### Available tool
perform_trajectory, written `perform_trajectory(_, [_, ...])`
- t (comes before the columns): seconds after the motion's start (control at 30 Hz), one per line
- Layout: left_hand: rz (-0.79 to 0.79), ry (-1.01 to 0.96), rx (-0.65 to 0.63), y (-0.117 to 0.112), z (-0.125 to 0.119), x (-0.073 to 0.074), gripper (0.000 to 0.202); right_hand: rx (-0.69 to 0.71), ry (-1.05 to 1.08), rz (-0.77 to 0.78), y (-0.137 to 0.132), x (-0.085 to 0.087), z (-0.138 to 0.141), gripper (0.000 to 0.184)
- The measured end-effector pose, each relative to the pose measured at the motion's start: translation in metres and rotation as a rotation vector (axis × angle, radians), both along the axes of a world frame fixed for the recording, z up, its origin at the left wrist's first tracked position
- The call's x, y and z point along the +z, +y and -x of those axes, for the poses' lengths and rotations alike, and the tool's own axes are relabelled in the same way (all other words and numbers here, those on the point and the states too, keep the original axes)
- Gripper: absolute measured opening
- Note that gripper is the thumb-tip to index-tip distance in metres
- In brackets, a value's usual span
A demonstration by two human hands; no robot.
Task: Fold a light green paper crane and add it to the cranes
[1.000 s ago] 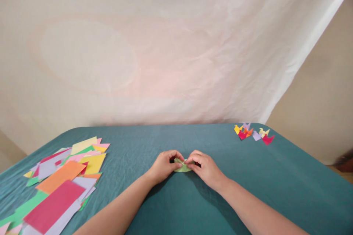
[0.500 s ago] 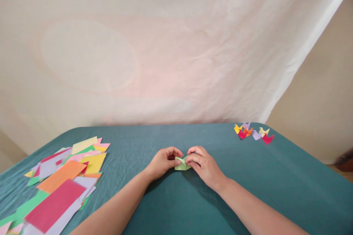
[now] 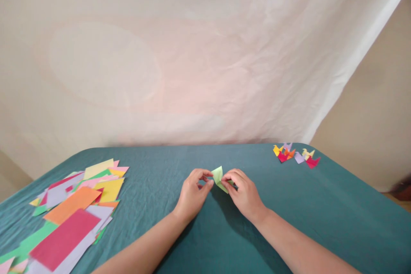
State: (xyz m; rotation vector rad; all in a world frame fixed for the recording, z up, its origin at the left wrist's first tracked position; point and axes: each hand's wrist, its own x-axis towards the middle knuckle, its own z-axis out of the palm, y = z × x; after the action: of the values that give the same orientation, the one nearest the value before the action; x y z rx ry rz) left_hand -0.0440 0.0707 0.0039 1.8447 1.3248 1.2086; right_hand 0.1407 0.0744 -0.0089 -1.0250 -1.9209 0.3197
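Small pale-green folded paper [image 3: 218, 176], pointed at its top.

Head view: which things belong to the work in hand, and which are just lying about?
Seemingly in use:
- light-green folded paper
- right hand, pinching it
- left hand, beside it

Apparently lying about, untouched:
- loose coloured paper sheets
- folded paper birds

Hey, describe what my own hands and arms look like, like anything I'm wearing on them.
Your left hand and right hand are ungloved. Both forearms are bare, with no sleeve, watch or bracelet visible.
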Motion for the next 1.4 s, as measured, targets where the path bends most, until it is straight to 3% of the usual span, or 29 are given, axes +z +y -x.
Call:
perform_trajectory(0.13, [0.270, -0.292, -0.176, -0.003, -0.011, -0.012, 0.027, 0.012, 0.062, 0.023, -0.004, 0.001, 0.004, 0.007])
perform_trajectory(0.23, [0.296, -0.391, -0.207, 0.000, -0.012, -0.016, 0.030, 0.061, 0.098, 0.034, -0.005, 0.002, 0.007, 0.008])
perform_trajectory(0.43, [0.243, -0.285, -0.051, 0.006, -0.004, -0.016, 0.026, 0.159, 0.124, 0.049, -0.003, -0.001, 0.009, 0.020])
perform_trajectory(0.7, [0.229, -0.203, 0.005, 0.007, -0.004, -0.010, 0.023, -0.013, 0.054, 0.142, -0.004, -0.002, 0.005, 0.009])
perform_trajectory(1.03, [0.200, -0.159, -0.011, 0.004, -0.004, -0.006, 0.021, -0.065, 0.080, 0.133, -0.006, 0.001, 0.005, 0.005])
perform_trajectory(1.13, [0.225, -0.205, -0.028, 0.006, -0.003, -0.007, 0.022, -0.026, 0.120, 0.151, -0.005, 0.001, 0.005, 0.014])
perform_trajectory(1.4, [0.329, -0.333, -0.064, 0.011, 0.000, -0.010, 0.027, 0.061, 0.244, 0.292, -0.004, 0.003, 0.004, 0.012])
